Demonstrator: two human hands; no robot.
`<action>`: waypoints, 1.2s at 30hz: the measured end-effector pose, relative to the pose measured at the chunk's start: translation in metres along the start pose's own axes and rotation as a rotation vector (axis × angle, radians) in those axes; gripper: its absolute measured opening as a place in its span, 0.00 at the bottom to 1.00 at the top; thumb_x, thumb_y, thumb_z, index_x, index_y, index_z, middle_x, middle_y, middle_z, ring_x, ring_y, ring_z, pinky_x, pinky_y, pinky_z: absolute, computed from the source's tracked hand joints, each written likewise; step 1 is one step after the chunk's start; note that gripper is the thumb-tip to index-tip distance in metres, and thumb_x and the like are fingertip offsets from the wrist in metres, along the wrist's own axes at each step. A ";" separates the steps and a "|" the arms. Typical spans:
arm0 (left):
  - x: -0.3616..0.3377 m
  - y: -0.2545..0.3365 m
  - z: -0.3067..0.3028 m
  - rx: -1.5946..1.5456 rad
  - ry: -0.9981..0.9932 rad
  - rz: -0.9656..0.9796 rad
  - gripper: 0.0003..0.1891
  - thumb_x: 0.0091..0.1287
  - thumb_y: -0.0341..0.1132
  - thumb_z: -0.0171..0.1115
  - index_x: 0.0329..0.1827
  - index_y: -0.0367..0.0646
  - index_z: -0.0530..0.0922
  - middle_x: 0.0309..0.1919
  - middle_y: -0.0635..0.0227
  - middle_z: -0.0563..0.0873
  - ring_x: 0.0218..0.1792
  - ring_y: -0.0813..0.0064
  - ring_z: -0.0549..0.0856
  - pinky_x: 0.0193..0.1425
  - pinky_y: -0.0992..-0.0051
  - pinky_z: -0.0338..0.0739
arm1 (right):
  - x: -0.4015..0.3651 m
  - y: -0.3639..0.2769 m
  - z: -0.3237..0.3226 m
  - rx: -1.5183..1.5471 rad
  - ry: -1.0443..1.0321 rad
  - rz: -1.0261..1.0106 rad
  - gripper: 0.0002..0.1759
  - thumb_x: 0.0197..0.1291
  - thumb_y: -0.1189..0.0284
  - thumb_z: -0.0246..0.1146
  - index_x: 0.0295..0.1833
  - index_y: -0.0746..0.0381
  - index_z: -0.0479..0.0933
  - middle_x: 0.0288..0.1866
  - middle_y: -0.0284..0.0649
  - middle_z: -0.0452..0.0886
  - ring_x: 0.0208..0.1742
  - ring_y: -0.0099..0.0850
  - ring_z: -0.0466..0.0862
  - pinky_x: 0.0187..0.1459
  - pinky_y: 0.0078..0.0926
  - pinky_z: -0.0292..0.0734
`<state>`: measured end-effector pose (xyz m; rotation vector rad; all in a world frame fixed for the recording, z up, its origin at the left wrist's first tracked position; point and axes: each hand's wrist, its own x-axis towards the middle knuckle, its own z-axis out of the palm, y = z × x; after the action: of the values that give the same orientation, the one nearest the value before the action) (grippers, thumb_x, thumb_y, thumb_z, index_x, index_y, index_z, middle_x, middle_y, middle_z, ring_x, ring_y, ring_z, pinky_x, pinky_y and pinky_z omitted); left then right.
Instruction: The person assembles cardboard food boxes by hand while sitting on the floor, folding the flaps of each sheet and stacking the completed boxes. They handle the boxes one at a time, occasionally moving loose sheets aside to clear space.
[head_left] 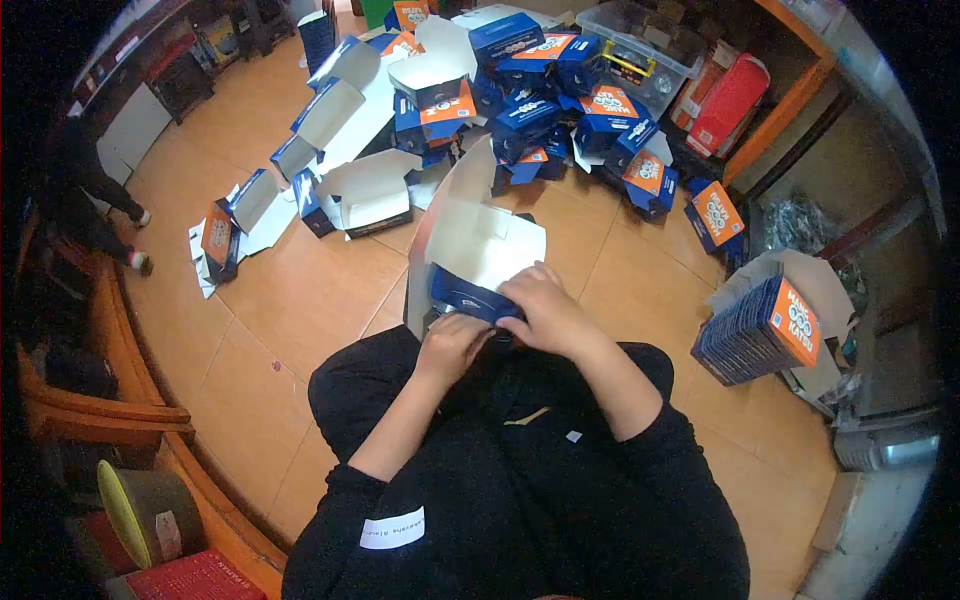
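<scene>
An unfolded box, white inside with a dark blue outer side, stands open just above my lap. My left hand is closed on the lower left part of its blue near edge, fingers bent. On the right end of that same blue edge my right hand is closed, with its thumb on the near side and the fingers over the white inside. The two hands are close together, near the box's lower corner. The box's underside is hidden.
A heap of blue and orange boxes lies ahead on the tiled floor. Open boxes are at the left. Flat boxes are stacked at the right. A clear bin stands behind. Another person's legs show at far left.
</scene>
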<state>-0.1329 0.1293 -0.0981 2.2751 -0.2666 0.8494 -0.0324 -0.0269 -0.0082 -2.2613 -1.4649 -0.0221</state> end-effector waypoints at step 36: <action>-0.011 0.007 -0.032 0.077 0.002 -0.498 0.23 0.65 0.29 0.51 0.65 0.51 0.67 0.34 0.43 0.81 0.36 0.45 0.82 0.38 0.56 0.76 | 0.010 -0.028 0.055 0.096 0.228 0.350 0.12 0.53 0.67 0.62 0.37 0.65 0.77 0.34 0.50 0.80 0.35 0.49 0.82 0.35 0.43 0.78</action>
<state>-0.1604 0.1450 -0.0837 2.2620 0.3298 0.6044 -0.0644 0.0116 -0.0450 -2.3167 -0.9244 -0.0967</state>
